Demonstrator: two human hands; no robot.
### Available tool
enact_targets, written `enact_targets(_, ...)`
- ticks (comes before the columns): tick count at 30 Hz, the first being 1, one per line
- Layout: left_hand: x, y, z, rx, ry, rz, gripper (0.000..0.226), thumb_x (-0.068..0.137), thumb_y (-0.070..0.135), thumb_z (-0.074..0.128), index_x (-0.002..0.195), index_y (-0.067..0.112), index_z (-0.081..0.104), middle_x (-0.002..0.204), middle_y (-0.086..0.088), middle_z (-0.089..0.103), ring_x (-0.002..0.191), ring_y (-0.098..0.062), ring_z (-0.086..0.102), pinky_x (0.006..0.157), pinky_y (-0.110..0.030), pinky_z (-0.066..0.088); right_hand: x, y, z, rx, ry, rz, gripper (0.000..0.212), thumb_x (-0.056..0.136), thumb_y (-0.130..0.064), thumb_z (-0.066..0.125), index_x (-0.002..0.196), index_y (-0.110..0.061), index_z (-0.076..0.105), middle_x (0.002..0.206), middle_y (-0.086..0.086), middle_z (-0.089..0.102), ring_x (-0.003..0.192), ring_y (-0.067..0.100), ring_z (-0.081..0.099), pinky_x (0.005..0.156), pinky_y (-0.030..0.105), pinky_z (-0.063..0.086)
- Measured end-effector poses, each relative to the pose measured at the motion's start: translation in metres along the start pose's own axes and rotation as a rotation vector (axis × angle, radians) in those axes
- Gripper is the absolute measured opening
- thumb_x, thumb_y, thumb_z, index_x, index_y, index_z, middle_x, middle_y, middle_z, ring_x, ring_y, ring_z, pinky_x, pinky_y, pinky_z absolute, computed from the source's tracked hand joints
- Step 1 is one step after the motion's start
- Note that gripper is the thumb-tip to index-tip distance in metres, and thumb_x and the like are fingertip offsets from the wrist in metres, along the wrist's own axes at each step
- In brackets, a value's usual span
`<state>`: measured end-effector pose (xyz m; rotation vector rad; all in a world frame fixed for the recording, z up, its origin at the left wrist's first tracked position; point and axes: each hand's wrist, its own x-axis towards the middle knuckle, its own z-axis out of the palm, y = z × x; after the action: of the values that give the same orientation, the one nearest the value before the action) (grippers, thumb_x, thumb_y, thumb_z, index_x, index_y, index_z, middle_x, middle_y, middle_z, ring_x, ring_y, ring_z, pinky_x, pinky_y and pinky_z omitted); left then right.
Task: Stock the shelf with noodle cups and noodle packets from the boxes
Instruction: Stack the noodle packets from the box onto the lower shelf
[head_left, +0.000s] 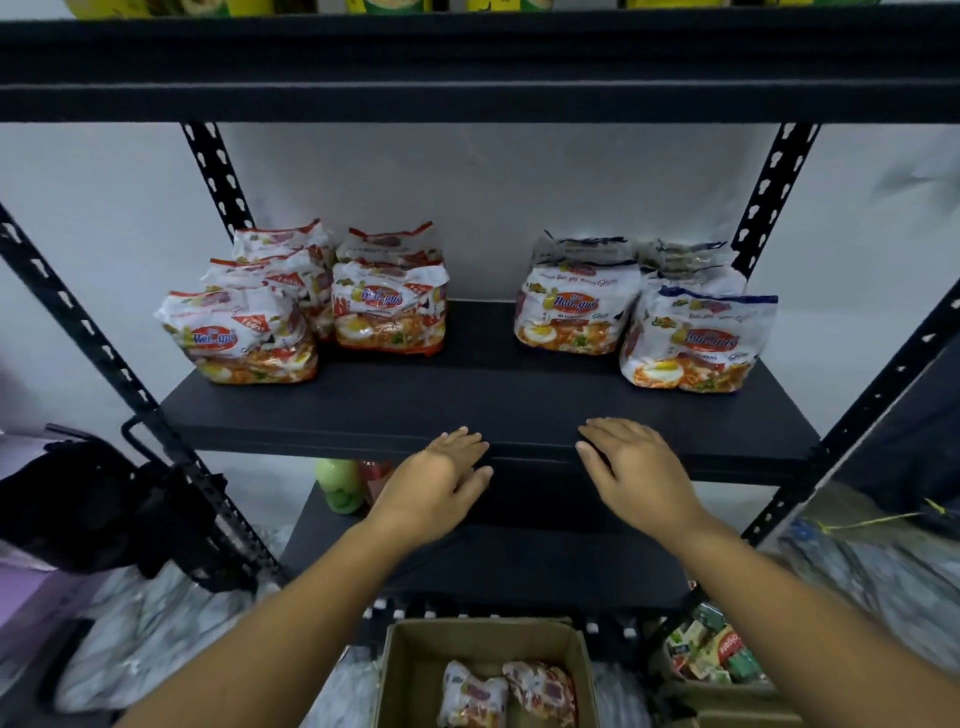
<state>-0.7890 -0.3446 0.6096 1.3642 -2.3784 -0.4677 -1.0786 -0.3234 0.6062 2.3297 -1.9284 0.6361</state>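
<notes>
A black metal shelf (483, 410) faces me. On its left stand red-trimmed noodle packets (389, 312), stacked in two rows. On its right stand blue-trimmed noodle packets (576, 306) in two rows. My left hand (441, 483) and my right hand (634, 467) hover palm down with relaxed fingers at the shelf's front edge, both empty. Below, an open cardboard box (410, 654) holds two noodle packets (504, 691).
A green bottle (340, 486) stands on the lower shelf at the left. A second box (711, 660) with green and red packets sits at the lower right. A black bag (78, 509) hangs at the left. Yellow-green cups (395, 5) line the top shelf.
</notes>
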Motion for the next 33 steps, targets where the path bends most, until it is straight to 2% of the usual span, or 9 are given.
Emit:
enact_targets(4,-0.040,-0.004,0.001,-0.042,-0.031,0.021,0.052,0.107,0.042,0.048,0.154,0.019,0.047,0.159,0.007,0.044,0.152,-0.004,0.025,0.123,-0.024,0.024,-0.044,-0.044,0.002,0.113,-0.037,-0.012,0.047,0.108,-0.046,0.040,0.145,-0.022,0.057,0.148,-0.007,0.054,0.141,0.016,0.043,0.120,0.036,0.028)
enact_targets(6,-0.059,-0.011,0.006,-0.029,-0.067,0.020,0.052,0.107,0.044,0.048,0.154,0.021,0.048,0.158,0.006,0.046,0.150,-0.007,0.031,0.119,-0.018,0.024,-0.067,-0.066,0.011,0.156,-0.087,-0.036,0.049,0.107,-0.048,0.038,0.146,-0.023,0.055,0.148,-0.007,0.054,0.142,0.014,0.042,0.121,0.035,0.028)
enact_targets(9,-0.090,-0.023,0.026,-0.073,-0.158,-0.032,0.055,0.106,0.046,0.050,0.154,0.021,0.046,0.158,0.004,0.046,0.146,-0.010,0.038,0.112,-0.015,0.027,-0.102,-0.096,0.032,0.185,-0.306,-0.005,0.052,0.107,-0.048,0.038,0.152,-0.023,0.047,0.154,-0.005,0.049,0.146,0.012,0.037,0.121,0.030,0.025)
enact_targets(12,-0.122,-0.041,0.058,-0.100,-0.340,-0.097,0.061,0.104,0.047,0.054,0.158,0.020,0.039,0.161,0.003,0.041,0.147,-0.013,0.038,0.117,-0.023,0.032,-0.134,-0.120,0.059,0.114,-0.528,0.052,0.057,0.107,-0.051,0.035,0.158,-0.023,0.036,0.161,-0.005,0.038,0.150,0.013,0.030,0.121,0.031,0.021)
enact_targets(15,-0.149,-0.057,0.088,-0.099,-0.500,-0.161,0.065,0.102,0.048,0.057,0.158,0.019,0.039,0.158,-0.001,0.045,0.142,-0.020,0.046,0.115,-0.033,0.039,-0.167,-0.135,0.085,0.071,-0.645,0.127,0.058,0.106,-0.050,0.037,0.156,-0.022,0.037,0.159,0.000,0.041,0.146,0.019,0.036,0.119,0.034,0.026)
enact_targets(18,-0.174,-0.073,0.112,-0.086,-0.623,-0.259,0.061,0.096,0.060,0.052,0.145,0.024,0.053,0.138,-0.005,0.063,0.119,-0.025,0.061,0.097,-0.040,0.052,-0.200,-0.143,0.109,0.029,-0.743,0.223,0.055,0.105,-0.050,0.037,0.153,-0.023,0.042,0.153,0.002,0.049,0.139,0.024,0.045,0.113,0.037,0.034)
enact_targets(21,-0.195,-0.091,0.136,-0.049,-0.702,-0.278,0.068,0.088,0.067,0.047,0.142,0.029,0.055,0.138,0.000,0.064,0.120,-0.025,0.061,0.097,-0.040,0.053,-0.229,-0.145,0.127,-0.004,-0.838,0.319,0.056,0.102,-0.055,0.036,0.147,-0.023,0.046,0.144,0.005,0.056,0.128,0.028,0.053,0.103,0.039,0.044)
enact_targets(26,-0.213,-0.106,0.165,0.017,-0.752,-0.325,0.079,0.072,0.077,0.037,0.128,0.027,0.062,0.115,-0.002,0.070,0.102,-0.025,0.066,0.085,-0.040,0.057,-0.257,-0.145,0.140,0.008,-0.956,0.409,0.065,0.103,-0.056,0.035,0.157,-0.019,0.034,0.157,0.007,0.043,0.139,0.029,0.045,0.110,0.044,0.040)
enact_targets(33,-0.213,-0.095,0.177,0.021,-0.774,-0.343,0.067,0.092,0.066,0.048,0.146,0.025,0.048,0.135,-0.010,0.058,0.122,-0.031,0.057,0.097,-0.044,0.052,-0.258,-0.128,0.150,0.064,-0.966,0.437,0.069,0.101,-0.059,0.037,0.158,-0.020,0.032,0.161,0.007,0.038,0.141,0.030,0.044,0.112,0.042,0.040)
